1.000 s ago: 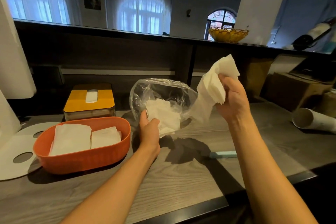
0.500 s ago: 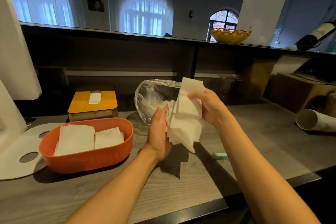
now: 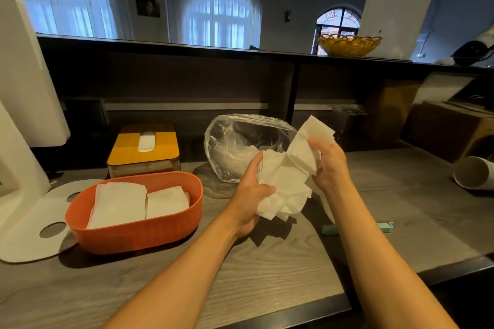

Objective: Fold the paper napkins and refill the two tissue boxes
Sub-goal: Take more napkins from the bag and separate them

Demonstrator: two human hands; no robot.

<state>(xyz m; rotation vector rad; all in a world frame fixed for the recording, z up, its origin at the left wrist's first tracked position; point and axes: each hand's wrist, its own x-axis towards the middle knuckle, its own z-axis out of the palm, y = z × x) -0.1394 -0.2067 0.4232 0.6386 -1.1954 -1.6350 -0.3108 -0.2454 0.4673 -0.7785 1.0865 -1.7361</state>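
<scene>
A loose white wad of napkins point(image 3: 287, 179) is held above the table point(image 3: 267, 270), in front of a clear plastic bag point(image 3: 240, 144). The sheets are thin, square-edged and fanned unevenly, crumpled at the bottom, flatter at the top right. The lower part is gripped by the left hand point(image 3: 250, 195), thumb curled over the paper. The upper part is pinched by the right hand point(image 3: 330, 165), fingers curled round the sheets. To the left, two stacks of folded napkins point(image 3: 136, 201) are laid side by side in an open orange box point(image 3: 133, 232). Behind it, a box with a yellow lid point(image 3: 145, 148) is seen closed, a white tissue showing in its slot. A pale teal stick point(image 3: 330, 228) is partly hidden by the right forearm.
</scene>
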